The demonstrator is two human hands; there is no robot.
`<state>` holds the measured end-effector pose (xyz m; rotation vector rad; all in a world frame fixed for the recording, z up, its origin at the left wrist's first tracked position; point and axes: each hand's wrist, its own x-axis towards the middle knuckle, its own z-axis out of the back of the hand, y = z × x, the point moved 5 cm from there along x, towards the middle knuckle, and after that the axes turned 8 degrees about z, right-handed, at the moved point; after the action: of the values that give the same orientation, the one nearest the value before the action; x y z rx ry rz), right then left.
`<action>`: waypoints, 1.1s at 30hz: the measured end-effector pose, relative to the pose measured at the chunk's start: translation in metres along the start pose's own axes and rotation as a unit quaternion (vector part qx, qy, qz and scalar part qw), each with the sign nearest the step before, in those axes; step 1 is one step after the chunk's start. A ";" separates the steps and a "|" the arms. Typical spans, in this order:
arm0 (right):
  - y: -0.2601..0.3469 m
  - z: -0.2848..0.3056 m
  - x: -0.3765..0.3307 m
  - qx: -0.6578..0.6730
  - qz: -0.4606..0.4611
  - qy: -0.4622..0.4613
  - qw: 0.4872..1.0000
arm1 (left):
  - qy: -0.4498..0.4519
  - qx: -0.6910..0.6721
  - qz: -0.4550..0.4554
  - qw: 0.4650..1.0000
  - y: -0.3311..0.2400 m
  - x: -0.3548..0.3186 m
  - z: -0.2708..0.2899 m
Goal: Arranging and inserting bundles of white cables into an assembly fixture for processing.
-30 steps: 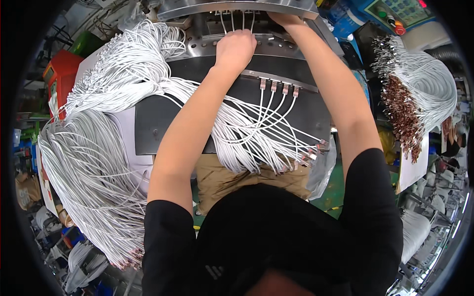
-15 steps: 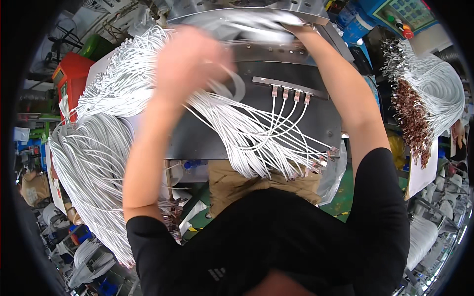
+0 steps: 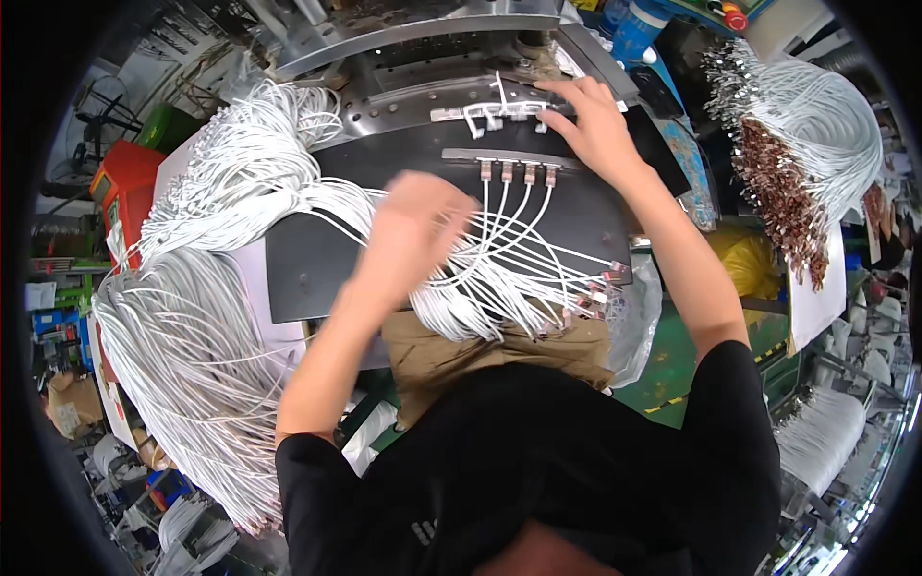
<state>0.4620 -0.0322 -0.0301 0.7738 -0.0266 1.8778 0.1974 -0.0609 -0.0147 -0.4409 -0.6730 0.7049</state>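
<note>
My left hand (image 3: pixel 413 230) is blurred with motion over a sheaf of white cables (image 3: pixel 499 278) that fans across the dark work plate (image 3: pixel 317 259). Its grip cannot be made out. My right hand (image 3: pixel 591 120) reaches to the metal fixture (image 3: pixel 423 72) at the back. Its fingertips rest, spread, on the right end of an upper row of cable plugs (image 3: pixel 485 113). Just below, a second row of plugs (image 3: pixel 514 173) sits in a bar, their white cables running down toward me.
A big bundle of white cables (image 3: pixel 192 317) hangs off the left side. Another bundle with brown plug ends (image 3: pixel 797 144) lies at the right. A red box (image 3: pixel 120 197) stands far left. A clear plastic bag (image 3: pixel 634 317) hangs at the plate's right edge.
My left hand has come down from the back fixture, swung left and now moves over the cables on the plate. My right hand has stayed at the fixture's upper row.
</note>
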 end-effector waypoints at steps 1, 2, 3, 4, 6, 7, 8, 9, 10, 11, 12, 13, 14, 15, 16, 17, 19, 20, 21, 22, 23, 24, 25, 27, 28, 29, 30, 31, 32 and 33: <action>0.009 0.007 -0.009 0.039 0.007 -0.013 0.999 | 0.012 0.011 -0.016 1.000 -0.013 -0.013 -0.019; 0.010 0.009 -0.018 0.038 0.003 -0.008 0.999 | 0.026 0.019 -0.034 0.999 -0.023 -0.020 -0.034; 0.010 0.004 -0.027 0.041 0.003 0.057 0.998 | 0.029 0.015 -0.031 0.999 -0.026 -0.020 -0.041; 0.010 0.001 -0.037 0.041 -0.002 0.120 0.992 | 0.026 0.018 -0.036 0.999 -0.029 -0.015 -0.047; 0.009 -0.008 -0.047 0.045 -0.009 0.186 0.982 | 0.020 0.031 -0.042 0.998 -0.031 -0.009 -0.053; 0.005 -0.011 -0.040 0.062 -0.005 0.152 0.986 | 0.021 0.030 -0.041 0.998 -0.030 -0.005 -0.054; 0.001 -0.016 -0.031 0.082 0.000 0.118 0.990 | 0.040 0.064 -0.026 0.997 -0.027 -0.001 -0.057; -0.001 -0.024 -0.020 0.104 0.008 0.085 0.991 | 0.060 0.100 -0.007 0.993 -0.022 0.000 -0.057; -0.005 -0.035 -0.007 0.108 0.010 0.086 0.990 | 0.080 0.134 0.010 0.988 -0.016 0.002 -0.058; -0.006 -0.042 0.011 0.101 0.040 0.027 0.994 | 0.079 0.137 0.015 0.987 -0.009 0.004 -0.057; -0.006 -0.050 0.029 0.095 0.069 -0.033 0.993 | 0.060 0.146 0.020 0.987 -0.001 0.006 -0.052; -0.009 -0.060 0.052 0.088 0.069 -0.040 0.993 | 0.040 0.159 0.028 0.986 0.008 0.007 -0.047; -0.015 -0.070 0.074 0.080 0.067 -0.046 0.993 | 0.023 0.169 0.035 0.985 0.014 0.009 -0.042; -0.025 -0.086 0.098 0.065 0.020 -0.087 0.994 | 0.005 0.202 0.059 0.977 0.024 0.018 -0.035; -0.044 -0.104 0.119 0.048 -0.030 -0.126 0.990 | -0.009 0.234 0.083 0.969 0.030 0.033 -0.026; -0.080 -0.123 0.138 0.044 -0.034 -0.123 0.991 | -0.013 0.233 0.091 0.968 0.033 0.053 -0.024; -0.137 -0.143 0.164 0.027 0.002 -0.128 0.991 | 0.015 0.229 0.141 0.963 0.035 0.102 -0.022; -0.152 -0.147 0.168 0.027 0.003 -0.126 0.992 | 0.046 0.227 0.189 0.954 0.041 0.119 -0.022; -0.159 -0.153 0.176 0.100 -0.009 -0.107 0.989 | 0.045 0.230 0.193 0.953 0.053 0.131 -0.025; -0.157 -0.159 0.182 0.174 -0.019 -0.086 0.981 | 0.051 0.237 0.187 0.952 0.062 0.138 -0.023; -0.155 -0.164 0.187 0.244 -0.030 -0.066 0.967 | 0.057 0.243 0.177 0.952 0.069 0.144 -0.022; -0.152 -0.166 0.189 0.245 -0.029 -0.066 0.967 | 0.056 0.244 0.177 0.952 0.076 0.148 -0.021; -0.155 -0.157 0.186 0.157 -0.010 -0.087 0.984 | 0.056 0.213 0.181 0.959 0.079 0.155 -0.026; -0.144 -0.145 0.180 -0.013 0.028 -0.123 0.992 | 0.058 0.156 0.195 0.966 0.086 0.159 -0.033; -0.133 -0.142 0.176 -0.011 0.026 -0.124 0.992 | 0.060 0.158 0.195 0.966 0.091 0.155 -0.035; -0.125 -0.142 0.168 -0.037 0.030 -0.071 0.996 | 0.017 0.141 0.190 0.971 0.094 0.153 -0.033; -0.101 -0.144 0.162 -0.057 0.038 -0.016 0.998 | -0.029 0.128 0.190 0.973 0.102 0.144 -0.027; -0.074 -0.140 0.155 -0.078 0.048 0.036 0.995 | -0.077 0.114 0.187 0.973 0.109 0.138 -0.020; -0.028 -0.118 0.141 -0.077 0.098 -0.006 0.992 | -0.079 0.119 0.189 0.972 0.121 0.130 -0.019; 0.011 -0.094 0.129 -0.081 0.146 -0.050 0.985 | -0.145 0.189 0.121 0.964 0.127 0.127 -0.015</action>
<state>0.3758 0.1027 -0.0338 0.7829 -0.3697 2.0789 0.2236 0.1145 -0.0458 -0.0649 -0.7453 1.1215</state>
